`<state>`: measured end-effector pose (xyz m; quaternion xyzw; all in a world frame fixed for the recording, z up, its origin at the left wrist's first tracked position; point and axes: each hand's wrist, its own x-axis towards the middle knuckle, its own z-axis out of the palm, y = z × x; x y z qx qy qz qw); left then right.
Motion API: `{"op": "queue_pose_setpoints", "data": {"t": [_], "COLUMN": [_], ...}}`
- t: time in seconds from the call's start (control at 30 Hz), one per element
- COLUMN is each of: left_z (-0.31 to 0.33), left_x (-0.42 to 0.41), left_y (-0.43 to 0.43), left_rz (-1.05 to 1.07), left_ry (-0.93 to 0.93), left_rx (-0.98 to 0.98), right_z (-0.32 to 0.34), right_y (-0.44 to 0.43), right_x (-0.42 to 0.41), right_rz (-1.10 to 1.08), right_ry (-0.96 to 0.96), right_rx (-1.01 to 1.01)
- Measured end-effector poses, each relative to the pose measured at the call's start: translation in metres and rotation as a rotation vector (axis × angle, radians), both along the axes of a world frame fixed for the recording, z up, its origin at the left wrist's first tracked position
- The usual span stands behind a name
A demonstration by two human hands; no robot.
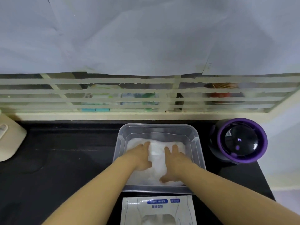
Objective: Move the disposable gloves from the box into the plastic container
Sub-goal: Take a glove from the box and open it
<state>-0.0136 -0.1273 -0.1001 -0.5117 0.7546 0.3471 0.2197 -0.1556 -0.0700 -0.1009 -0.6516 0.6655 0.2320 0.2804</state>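
Note:
A clear plastic container (197, 143) stands on the black counter, holding a white stack of disposable gloves (158, 155). Both of my hands are inside it. My left hand (140, 157) lies flat on the left half of the stack, fingers straight and pointing away from me. My right hand (172, 161) presses flat on the right half, thumb spread toward me. The glove box (158, 210), white with blue labels and an oval opening, lies flat on the counter just in front of the container, between my forearms.
A round black and purple appliance (240, 141) stands right of the container near the counter's right edge. A beige object (9, 138) sits at the far left. A taped window with a ledge (146, 115) runs behind the counter.

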Motion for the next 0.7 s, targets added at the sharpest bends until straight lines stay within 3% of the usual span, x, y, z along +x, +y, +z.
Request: {"op": "queue_pose_setpoints", "data": {"t": [0.13,0.33,0.43,0.53,0.63,0.7], "left_z": [-0.003,0.017,0.034,0.055,0.067,0.068], "left_x": [-0.004,-0.003,0.009,0.023,0.041,0.052], "left_y": [-0.003,0.005,0.016,0.038,0.063,0.078], "left_rz": [0.016,-0.143,-0.195,-0.127,-0.117,-0.188], "left_ry": [-0.028,-0.06,0.018,0.225,0.407,0.434], "left_rx": [0.024,0.022,-0.068,-0.213,-0.408,-0.524], "right_z": [-0.003,0.019,0.045,0.08,0.097,0.082], "right_y": [-0.001,0.004,0.014,0.041,0.077,0.096], "right_x": [0.005,0.002,-0.003,-0.006,-0.002,0.006], "right_rz": [0.02,0.094,0.109,0.198,0.404,0.552], "right_ry": [0.066,0.061,-0.079,-0.298,-0.46,-0.482], "right_rx": [0.002,-0.044,-0.228,-0.45,-0.425,-0.341]}}
